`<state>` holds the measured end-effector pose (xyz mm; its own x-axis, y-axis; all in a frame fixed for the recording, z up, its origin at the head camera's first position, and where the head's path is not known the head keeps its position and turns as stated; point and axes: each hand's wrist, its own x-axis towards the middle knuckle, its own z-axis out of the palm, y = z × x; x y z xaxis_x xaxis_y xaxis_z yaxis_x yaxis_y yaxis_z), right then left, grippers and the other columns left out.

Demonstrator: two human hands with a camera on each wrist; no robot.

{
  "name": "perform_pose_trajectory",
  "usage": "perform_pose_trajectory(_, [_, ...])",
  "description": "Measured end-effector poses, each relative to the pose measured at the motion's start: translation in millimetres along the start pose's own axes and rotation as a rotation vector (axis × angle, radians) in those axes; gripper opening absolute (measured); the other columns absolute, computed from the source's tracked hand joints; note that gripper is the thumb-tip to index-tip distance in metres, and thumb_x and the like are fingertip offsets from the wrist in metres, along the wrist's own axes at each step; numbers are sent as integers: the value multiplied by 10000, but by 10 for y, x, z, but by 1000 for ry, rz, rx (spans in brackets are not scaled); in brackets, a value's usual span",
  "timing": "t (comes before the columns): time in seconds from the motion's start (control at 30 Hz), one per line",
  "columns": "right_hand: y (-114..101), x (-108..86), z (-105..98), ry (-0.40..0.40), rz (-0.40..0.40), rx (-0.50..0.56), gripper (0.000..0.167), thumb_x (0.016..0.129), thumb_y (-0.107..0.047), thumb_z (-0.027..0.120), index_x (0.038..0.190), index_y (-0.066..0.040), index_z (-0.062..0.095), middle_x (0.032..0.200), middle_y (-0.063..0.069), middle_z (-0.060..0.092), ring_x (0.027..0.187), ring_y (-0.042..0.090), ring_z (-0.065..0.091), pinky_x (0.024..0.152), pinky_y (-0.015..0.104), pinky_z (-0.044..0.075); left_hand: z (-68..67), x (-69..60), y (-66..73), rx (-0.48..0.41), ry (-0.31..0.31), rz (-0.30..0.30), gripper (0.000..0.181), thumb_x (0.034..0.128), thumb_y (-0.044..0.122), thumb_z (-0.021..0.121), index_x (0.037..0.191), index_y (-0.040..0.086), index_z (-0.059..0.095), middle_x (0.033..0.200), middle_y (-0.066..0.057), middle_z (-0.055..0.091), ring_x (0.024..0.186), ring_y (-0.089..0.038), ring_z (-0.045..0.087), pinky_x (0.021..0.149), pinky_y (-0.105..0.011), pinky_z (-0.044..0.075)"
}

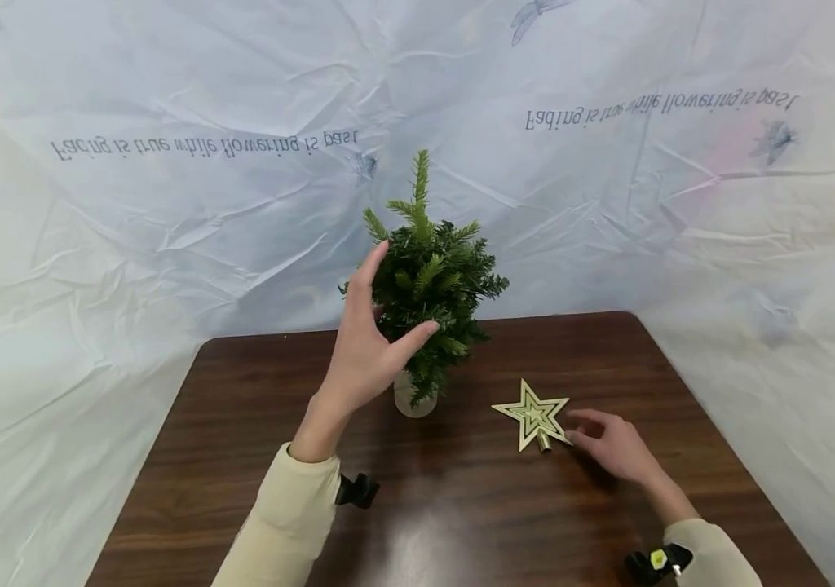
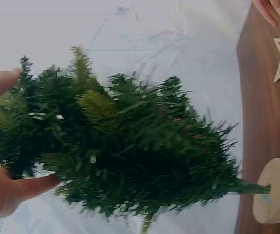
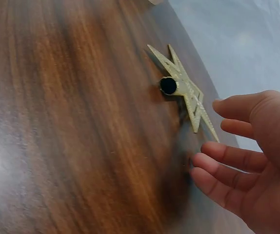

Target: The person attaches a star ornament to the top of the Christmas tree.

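Observation:
A small artificial Christmas tree with a pale round wooden base stands upright on the table. Spread wide, the thumb and fingers of my left hand are at the left side of its upper branches; whether they touch the needles is hard to tell. To the right of the tree a gold star tree topper lies on the tabletop, its hollow socket facing the near side. Beside the star's right points is my right hand, fingers loosely bent and thumb apart, gripping nothing.
The dark wood-grain table has rounded far corners. A wrinkled white sheet with printed writing and butterflies hangs behind the table and at its sides.

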<state>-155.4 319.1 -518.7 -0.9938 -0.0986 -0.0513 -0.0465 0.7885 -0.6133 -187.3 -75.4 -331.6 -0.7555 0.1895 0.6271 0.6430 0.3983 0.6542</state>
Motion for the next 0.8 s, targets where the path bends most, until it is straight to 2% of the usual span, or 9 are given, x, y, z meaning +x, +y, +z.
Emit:
perform_pose_trajectory(0.1, [-15, -4, 28, -11, 19, 16, 416, 986, -248, 766, 1346, -51, 696, 923, -5, 726, 701, 97, 609, 695, 316, 478, 47, -28, -54, -37, 57, 3, 992, 933, 204, 841, 1686, 225, 196, 1750, -35, 216, 1603, -237, 268, 1129, -642, 434])
perform_pose_trajectory(0.27, [-52, -5, 60, -21, 47, 64, 456, 966, -171, 773, 1379, -14, 660, 958, 55, 728, 642, 125, 634, 605, 290, 497, 114, -34, -122, -51, 125, 70, 894, 961, 156, 799, 1661, 163, 245, 1726, -90, 265, 1581, -253, 310, 1096, -619, 462])
perform_pose_trajectory(0.47, [-64, -10, 128, -25, 75, 91, 506, 950, -108, 779, 1417, 4, 621, 967, 75, 704, 678, 151, 641, 593, 288, 513, 158, -9, -145, -27, 149, 149, 884, 945, 136, 819, 1637, 92, 270, 1660, -181, 328, 1540, -311, 350, 1157, -570, 383])
perform_pose_trajectory(0.57, [-73, 3, 166, -13, 66, 90, 503, 945, -106, 781, 1410, 4, 624, 957, 75, 698, 668, 147, 635, 592, 289, 505, 152, -6, -141, -15, 162, 159, 904, 922, 131, 843, 1627, 79, 280, 1644, -196, 344, 1527, -318, 367, 1165, -555, 381])
perform_pose_trajectory(0.73, [-102, 3, 230, 15, 48, 76, 465, 942, -75, 767, 1381, 13, 639, 918, 61, 683, 630, 129, 616, 581, 280, 496, 134, 5, -147, -18, 156, 171, 869, 955, 230, 823, 1624, 74, 289, 1637, -204, 357, 1544, -321, 357, 1223, -554, 336])
perform_pose_trajectory(0.8, [-110, 2, 257, 30, 40, 67, 449, 940, -60, 765, 1366, 17, 646, 885, 46, 685, 610, 121, 609, 579, 275, 492, 130, 4, -150, -22, 154, 171, 868, 955, 228, 823, 1623, 76, 290, 1630, -208, 361, 1542, -322, 357, 1198, -549, 362])
